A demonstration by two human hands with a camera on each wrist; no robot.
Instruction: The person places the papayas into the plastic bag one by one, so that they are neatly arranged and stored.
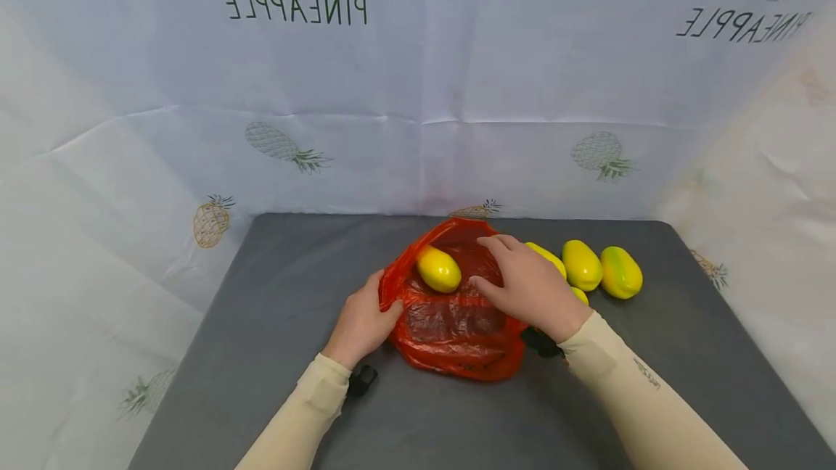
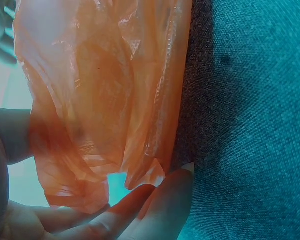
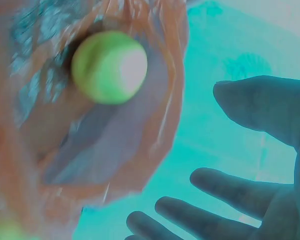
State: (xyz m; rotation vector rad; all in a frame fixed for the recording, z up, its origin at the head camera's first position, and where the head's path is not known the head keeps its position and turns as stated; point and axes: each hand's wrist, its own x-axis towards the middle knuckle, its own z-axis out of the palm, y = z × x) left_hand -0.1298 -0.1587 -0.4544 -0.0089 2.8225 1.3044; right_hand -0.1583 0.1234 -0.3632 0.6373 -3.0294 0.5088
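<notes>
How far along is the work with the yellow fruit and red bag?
Apparently done: one yellow fruit lies in the open red bag. In hand: the left hand holds the bag's edge; the right hand, over it, grips nothing. Probably remaining: at least four yellow fruits on the table.

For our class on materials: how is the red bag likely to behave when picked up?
The red bag would probably be floppy, as its film is wrinkled. It seems light for its size, since the left wrist view shows it thin and translucent. Its glossy shine hints it might be slippery.
</notes>
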